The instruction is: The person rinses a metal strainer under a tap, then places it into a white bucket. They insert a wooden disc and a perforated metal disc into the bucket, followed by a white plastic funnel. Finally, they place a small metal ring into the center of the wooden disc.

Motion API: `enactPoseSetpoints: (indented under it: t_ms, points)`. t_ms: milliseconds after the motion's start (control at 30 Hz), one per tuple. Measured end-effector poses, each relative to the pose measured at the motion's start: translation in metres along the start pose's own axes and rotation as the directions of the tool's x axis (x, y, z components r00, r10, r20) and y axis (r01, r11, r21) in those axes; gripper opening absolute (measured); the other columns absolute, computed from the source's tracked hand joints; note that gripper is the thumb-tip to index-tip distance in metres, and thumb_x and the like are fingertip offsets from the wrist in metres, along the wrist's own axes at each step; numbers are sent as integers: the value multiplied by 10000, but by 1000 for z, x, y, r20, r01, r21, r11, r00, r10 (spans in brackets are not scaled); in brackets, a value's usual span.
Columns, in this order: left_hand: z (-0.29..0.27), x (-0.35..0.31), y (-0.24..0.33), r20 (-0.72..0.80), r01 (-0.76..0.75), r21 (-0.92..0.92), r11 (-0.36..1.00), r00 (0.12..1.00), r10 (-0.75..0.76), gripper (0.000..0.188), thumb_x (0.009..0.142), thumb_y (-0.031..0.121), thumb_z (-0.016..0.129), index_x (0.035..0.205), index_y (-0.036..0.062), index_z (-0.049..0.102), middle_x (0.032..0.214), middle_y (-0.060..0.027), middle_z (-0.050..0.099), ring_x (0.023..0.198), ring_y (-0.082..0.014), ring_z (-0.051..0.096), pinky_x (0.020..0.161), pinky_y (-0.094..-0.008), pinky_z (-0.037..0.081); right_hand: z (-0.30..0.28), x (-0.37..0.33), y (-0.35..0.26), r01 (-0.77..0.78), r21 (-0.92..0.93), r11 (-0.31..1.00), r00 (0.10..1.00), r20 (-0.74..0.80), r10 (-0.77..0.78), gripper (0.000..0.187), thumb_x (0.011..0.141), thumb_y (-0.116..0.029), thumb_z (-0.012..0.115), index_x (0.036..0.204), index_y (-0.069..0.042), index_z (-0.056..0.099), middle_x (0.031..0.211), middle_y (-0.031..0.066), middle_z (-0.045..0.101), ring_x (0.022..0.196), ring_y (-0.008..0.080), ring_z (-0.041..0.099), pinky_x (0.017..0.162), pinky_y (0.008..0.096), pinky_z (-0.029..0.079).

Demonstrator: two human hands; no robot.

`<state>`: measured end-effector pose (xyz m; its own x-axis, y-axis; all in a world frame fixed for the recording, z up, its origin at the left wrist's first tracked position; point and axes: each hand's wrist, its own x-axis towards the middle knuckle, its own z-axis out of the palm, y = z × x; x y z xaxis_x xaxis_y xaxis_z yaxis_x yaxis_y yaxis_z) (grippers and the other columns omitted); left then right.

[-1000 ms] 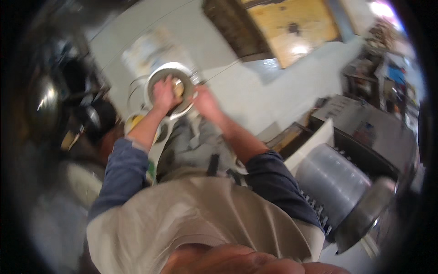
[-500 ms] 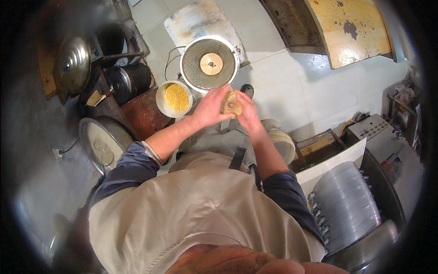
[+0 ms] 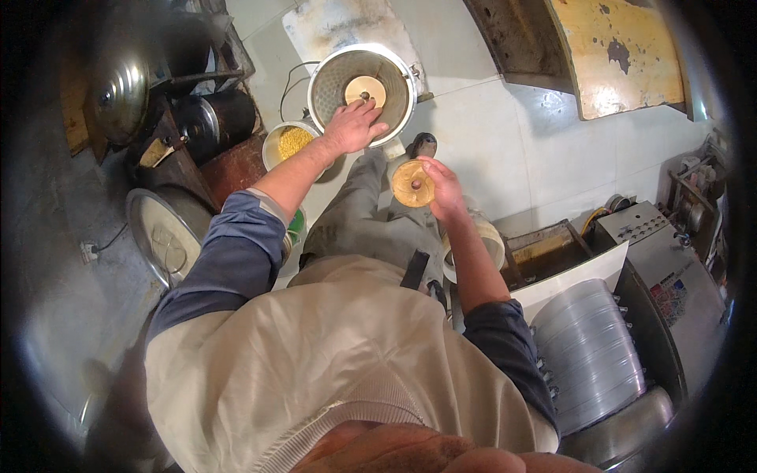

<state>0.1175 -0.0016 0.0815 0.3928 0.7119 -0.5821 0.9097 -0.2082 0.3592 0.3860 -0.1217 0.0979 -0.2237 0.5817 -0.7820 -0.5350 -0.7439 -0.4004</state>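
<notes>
A round tan grinding stone (image 3: pixel 403 186) with a hole in its middle is held by its right edge in my right hand (image 3: pixel 445 189), thumb and fingers closed on it. Ahead stands a wide metal grinder hopper (image 3: pixel 330 88) with a dimpled inner wall. At its bottom a second pale round stone (image 3: pixel 376 87) surrounds a dark centre piece. My left hand (image 3: pixel 352 128) reaches over the hopper's near rim, fingers stretched out towards that stone. Whether the fingertips touch it I cannot tell.
Left of the hopper a white bucket (image 3: pixel 270 150) holds yellow beans (image 3: pixel 295 142). A large metal basin (image 3: pixel 148 229) stands further left. A pale bucket (image 3: pixel 495 246) is beside my right forearm. A worn wooden board (image 3: pixel 623 63) lies far right, stacked metal trays (image 3: pixel 591 347) near right.
My hands were together around the stone; now they are apart. The left has moved forward into the hopper, while the right has kept the stone and shifted slightly right and nearer.
</notes>
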Motion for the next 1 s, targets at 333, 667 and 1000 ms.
enactPoseSetpoints:
  t_ms: [333, 667, 1000]
  points:
    - [-8, 6, 4, -3, 114, -144, 983, 993, -116, 596, 1068, 524, 477, 1477, 98, 551, 1579, -142, 502, 1515, -324, 391, 1216, -548, 308, 2, 3, 14, -10, -101, 995, 999, 50, 15, 282, 1054, -153, 627, 1294, -9, 668, 1145, 72, 722, 1030, 166, 690, 917, 329, 558]
    - [-3, 5, -11, -275, -124, 16, 992, 953, 124, 320, 987, 338, 608, 1142, 90, 739, 1226, -112, 701, 1230, -327, 603, 1022, -479, 477, -15, -7, -4, 23, -88, 996, 999, -22, -25, 289, 1048, -158, 633, 1277, 15, 670, 1161, 74, 719, 1057, 165, 675, 947, 324, 532]
    - [-16, 66, -8, -140, -109, 169, 979, 981, 134, 322, 926, 119, 557, 1200, 62, 716, 1333, -162, 642, 1267, -369, 583, 1118, -486, 472, -30, -19, 4, 171, -279, 945, 975, 187, -121, 337, 1070, -259, 627, 1342, -62, 658, 1316, 90, 675, 1213, 205, 634, 1068, 388, 512]
